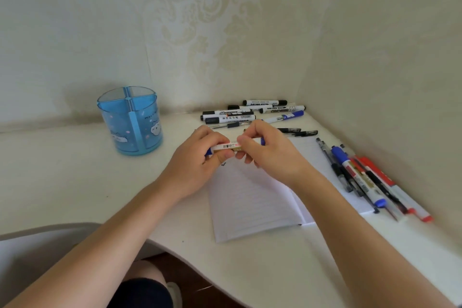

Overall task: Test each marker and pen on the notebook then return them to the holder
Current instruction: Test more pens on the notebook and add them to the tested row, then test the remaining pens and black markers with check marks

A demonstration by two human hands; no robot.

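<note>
**Clerk:** First entry, the container?

**Checker:** Holder (120,130), one, translucent blue with cloud print. It stands upright near the far edge of the desk (62,177), well left of the notebook. Dividers split it into four compartments. Through the wall only the dividers show.

**Clerk:** Item in hand?

**Checker:** Marker (228,146), one, with a white printed barrel and blue at both ends. It is held level above the notebook's far left corner. The left hand (197,165) pinches its left end between thumb and curled fingers. The right hand (270,150) grips its right end the same way. I cannot tell whether the cap is seated or off.

**Clerk:** Notebook?

**Checker:** Notebook (252,202), one, lying open with lined pages near the middle of the desk. There is a small dark tick (223,164) at the top of the left page.

**Clerk:** Loose stock?

**Checker:** Two lots. The far lot (250,112) lies along the far edge toward the far right corner: black-capped markers, one blue-capped marker and some thin black pens. The right lot (370,180) lies along the right edge, partly over the notebook's right page: black pens, a blue marker and red markers, side by side and touching.
</note>
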